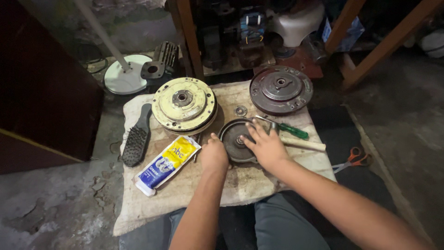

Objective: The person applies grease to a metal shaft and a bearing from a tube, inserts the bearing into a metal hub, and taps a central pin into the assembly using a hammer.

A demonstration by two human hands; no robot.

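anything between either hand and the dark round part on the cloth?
Nothing visible. The right hand lies spread on the dark round part, and the left hand, fist closed, presses against its left edge. A green-handled screwdriver lies just behind, not in the way.

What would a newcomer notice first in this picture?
First, the two hands at the centre: the left hand and the right hand rest on a dark round disc on a stained cloth. Behind it lie a pale yellow disc on the left and a reddish-brown disc on the right. A yellow and blue tube lies left of the hands.
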